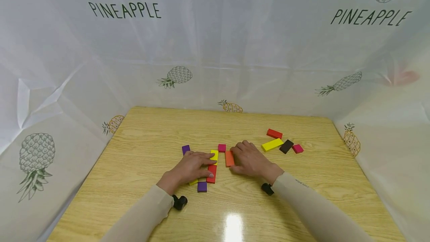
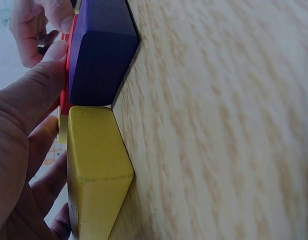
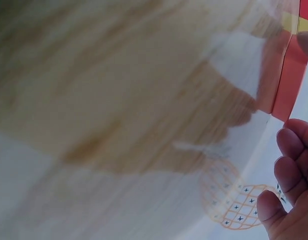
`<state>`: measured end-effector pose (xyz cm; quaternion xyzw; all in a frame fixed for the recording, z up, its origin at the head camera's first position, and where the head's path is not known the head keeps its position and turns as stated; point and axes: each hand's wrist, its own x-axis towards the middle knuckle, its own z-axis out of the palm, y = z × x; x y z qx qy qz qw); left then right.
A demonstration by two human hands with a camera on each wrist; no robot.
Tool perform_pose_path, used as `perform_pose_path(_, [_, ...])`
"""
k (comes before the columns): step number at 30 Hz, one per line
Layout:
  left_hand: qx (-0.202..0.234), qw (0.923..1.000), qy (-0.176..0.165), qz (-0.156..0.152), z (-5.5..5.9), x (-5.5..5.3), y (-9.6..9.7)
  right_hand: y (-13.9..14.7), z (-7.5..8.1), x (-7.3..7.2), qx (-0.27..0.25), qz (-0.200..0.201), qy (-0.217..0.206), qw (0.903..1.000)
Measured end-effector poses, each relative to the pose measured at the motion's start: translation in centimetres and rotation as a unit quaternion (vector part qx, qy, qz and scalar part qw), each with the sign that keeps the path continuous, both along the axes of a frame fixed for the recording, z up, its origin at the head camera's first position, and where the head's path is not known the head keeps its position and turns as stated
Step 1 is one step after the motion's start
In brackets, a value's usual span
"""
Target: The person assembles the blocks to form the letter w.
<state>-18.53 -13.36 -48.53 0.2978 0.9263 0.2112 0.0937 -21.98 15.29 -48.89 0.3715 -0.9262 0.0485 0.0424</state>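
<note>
My left hand point(image 1: 189, 166) lies palm down over a loose ring of coloured blocks. Its fingers touch the yellow block point(image 1: 215, 154), and its thumb rests on the red block point(image 1: 211, 170) in line with it. My right hand point(image 1: 251, 160) pinches an orange block point(image 1: 229, 159) by its ends, thumb at the near end. A gap separates that block from the yellow and red ones. Just behind is a small pink block point(image 1: 222, 148). In the left wrist view a purple block point(image 2: 104, 55) and another yellow block point(image 2: 100, 145) stand end to end near the left thumb.
Behind the left hand a second purple block point(image 1: 186, 148) shows partly. Off to the right lie another red block point(image 1: 274, 133), a long yellow block point(image 1: 272, 145), a black block point(image 1: 286, 146) and a small pink one point(image 1: 298, 148). Patterned white sheeting point(image 1: 215, 47) surrounds the wooden table point(image 1: 161, 122).
</note>
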Motion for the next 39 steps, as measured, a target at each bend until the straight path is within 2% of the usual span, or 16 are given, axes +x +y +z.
perform_pose_path(7, [0.001, 1.0, -0.001, -0.003, 0.0, 0.0, 0.0, 1.3, 0.2, 0.1, -0.016, -0.03, -0.016, 0.9993])
perform_pose_path(22, [0.005, 0.9999, -0.009, 0.002, 0.0, 0.1, 0.0, 5.2, -0.1, -0.4, -0.064, -0.071, 0.042, 0.9945])
perform_pose_path(29, [0.006, 1.0, -0.006, -0.002, -0.3, 0.0, 0.0, 7.5, 0.4, -0.8, -0.045, -0.123, 0.033, 0.9908])
perform_pose_path(36, [0.008, 1.0, -0.004, 0.001, -0.4, -0.1, 0.0, 11.3, 0.8, -1.1, -0.034, -0.162, 0.083, 0.9827])
perform_pose_path(39, [0.005, 1.0, -0.005, 0.003, -0.4, -0.1, 0.0, 12.8, 0.8, -1.1, -0.028, -0.185, 0.084, 0.9788])
